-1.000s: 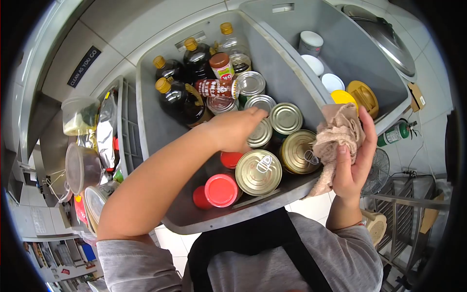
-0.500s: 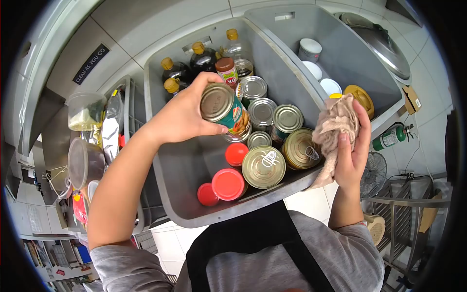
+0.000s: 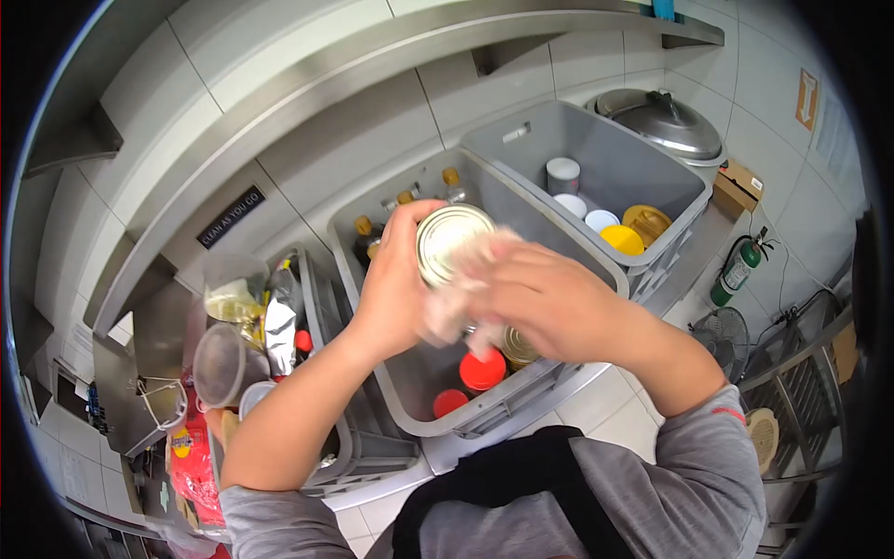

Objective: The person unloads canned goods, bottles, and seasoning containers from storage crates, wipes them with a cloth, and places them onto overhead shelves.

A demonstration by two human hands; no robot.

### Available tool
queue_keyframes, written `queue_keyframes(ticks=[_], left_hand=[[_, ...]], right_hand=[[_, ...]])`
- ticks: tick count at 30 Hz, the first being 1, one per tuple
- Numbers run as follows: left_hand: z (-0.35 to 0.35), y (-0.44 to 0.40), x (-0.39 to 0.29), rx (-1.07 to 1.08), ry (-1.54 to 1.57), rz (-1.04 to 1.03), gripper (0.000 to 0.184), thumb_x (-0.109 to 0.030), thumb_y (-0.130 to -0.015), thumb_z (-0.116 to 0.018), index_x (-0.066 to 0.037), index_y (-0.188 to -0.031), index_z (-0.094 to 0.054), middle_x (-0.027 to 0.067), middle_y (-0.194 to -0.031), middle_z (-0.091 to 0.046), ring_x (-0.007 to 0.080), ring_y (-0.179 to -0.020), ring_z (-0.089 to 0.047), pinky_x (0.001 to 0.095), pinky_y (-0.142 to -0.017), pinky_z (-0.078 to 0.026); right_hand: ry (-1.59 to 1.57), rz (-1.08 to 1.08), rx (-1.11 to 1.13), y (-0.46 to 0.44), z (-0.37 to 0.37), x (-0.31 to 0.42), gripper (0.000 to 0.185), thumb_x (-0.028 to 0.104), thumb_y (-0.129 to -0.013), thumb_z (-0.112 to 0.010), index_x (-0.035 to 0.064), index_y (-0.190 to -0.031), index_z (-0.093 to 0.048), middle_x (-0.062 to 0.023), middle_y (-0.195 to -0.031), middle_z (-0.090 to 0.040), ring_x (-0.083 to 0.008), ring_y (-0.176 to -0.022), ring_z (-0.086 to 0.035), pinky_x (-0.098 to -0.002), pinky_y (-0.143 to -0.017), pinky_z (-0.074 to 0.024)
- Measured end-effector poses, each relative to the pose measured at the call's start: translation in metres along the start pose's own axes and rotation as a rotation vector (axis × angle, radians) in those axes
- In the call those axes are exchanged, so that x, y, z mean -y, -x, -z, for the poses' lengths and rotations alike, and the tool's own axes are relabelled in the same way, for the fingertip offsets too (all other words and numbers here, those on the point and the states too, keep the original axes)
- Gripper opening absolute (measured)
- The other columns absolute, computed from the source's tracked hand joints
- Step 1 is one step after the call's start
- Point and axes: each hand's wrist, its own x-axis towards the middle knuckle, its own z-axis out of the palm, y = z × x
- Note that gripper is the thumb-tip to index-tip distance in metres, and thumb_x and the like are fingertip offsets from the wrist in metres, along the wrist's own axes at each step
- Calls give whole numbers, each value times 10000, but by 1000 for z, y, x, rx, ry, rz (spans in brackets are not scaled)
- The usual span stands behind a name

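A tin can (image 3: 453,240) is held up above the grey bin, its round metal end facing me. My left hand (image 3: 393,279) is wrapped round its left side. Against the can's lower right my right hand (image 3: 549,298) presses a crumpled beige cloth (image 3: 456,303); hand and cloth are smeared by motion. Below, in the grey bin (image 3: 410,405), sit a red-lidded jar (image 3: 482,370), another red lid (image 3: 450,403) and a can (image 3: 520,347) partly covered by my right hand. Bottles with yellow-brown caps (image 3: 452,177) stand at the bin's far end. My hands hide most of the other cans.
A second grey bin (image 3: 521,135) on the right holds several lidded containers. Beyond it is a pot with a metal lid (image 3: 661,126). Left, another bin holds plastic tubs (image 3: 220,363) and a foil pack (image 3: 280,321). A metal shelf (image 3: 372,65) runs along the wall above.
The cloth in my right hand has come from the bin's right edge onto the can. The can's end is now turned more towards me. The view has tilted up, showing more wall.
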Motion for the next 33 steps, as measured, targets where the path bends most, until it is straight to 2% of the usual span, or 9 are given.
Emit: queue_keyframes(ticks=[2,5,11,17,20,22,24,28,33], left_hand=[[10,3,1,-62,177,-21,768,-135,-668,-856,-39,-1279,-401,153,-1232,-561,247,-1164,-566,354,-996,-441],[3,3,-12,-166,589,50,714,-85,-769,-797,-53,-1335,-362,111,-1227,-564,191,-1142,-570,332,-998,-449],[-88,-6,-48,-145,1405,285,667,-410,-880,-702,-52,-1369,-422,99,-1280,-569,248,-1181,-570,419,-1007,-482],[-164,-71,-104,-387,1211,-82,762,-253,-813,-793,-63,-1401,-347,83,-1275,-537,210,-1172,-547,371,-1001,-459],[-187,-97,-122,-549,806,-17,790,-44,-767,-778,-67,-1399,-305,80,-1262,-501,173,-1155,-518,326,-1001,-434],[-194,-111,-136,-482,451,18,769,-20,-761,-764,-57,-1385,-316,84,-1258,-513,164,-1158,-526,320,-1002,-438],[-207,-126,-137,-450,609,32,764,-24,-756,-767,-50,-1375,-321,85,-1253,-525,164,-1169,-529,319,-1006,-437],[-218,-150,-152,-235,738,-121,911,-181,-754,-837,-17,-1456,-280,101,-1299,-544,197,-1244,-518,350,-1081,-381],[-241,-210,-154,-121,1052,-241,949,-440,-843,-735,-59,-1530,-203,140,-1415,-464,245,-1297,-480,379,-1094,-383]], right_hand=[[-138,-8,179,19,12,-5,368,43,-873,-591,55,-1241,-582,-166,-1213,-611,-332,-1160,-590,-456,-1045,-409],[-699,-448,-722,43,-21,-20,245,62,-883,-565,86,-1119,-630,-105,-1111,-646,-329,-1162,-572,-442,-1054,-409],[405,457,-940,34,-14,-46,287,277,-990,-467,79,-1143,-609,-178,-1199,-629,-368,-1293,-480,-568,-1085,-326],[-1271,216,-1153,73,17,-89,510,334,-1037,-326,11,-1428,-379,-178,-1429,-448,-321,-1335,-429,-462,-1120,-316],[-1009,-209,-981,102,42,-112,540,146,-977,-478,-37,-1457,-312,-181,-1448,-420,-342,-1351,-414,-474,-1141,-284],[67,173,-803,113,81,-143,550,89,-909,-570,-50,-1412,-396,-230,-1404,-461,-406,-1317,-438,-460,-1130,-302],[68,79,-758,117,103,-143,509,131,-882,-603,-39,-1349,-490,-261,-1361,-484,-422,-1267,-470,-421,-1080,-366],[-937,-271,-49,105,164,-215,497,404,-1026,-452,17,-1332,-518,-178,-1260,-610,-289,-1087,-643,-398,-936,-498],[-2121,-473,-635,138,145,-174,494,407,-1033,-437,30,-1349,-486,-121,-1303,-583,-221,-1162,-599,-362,-1019,-471]])
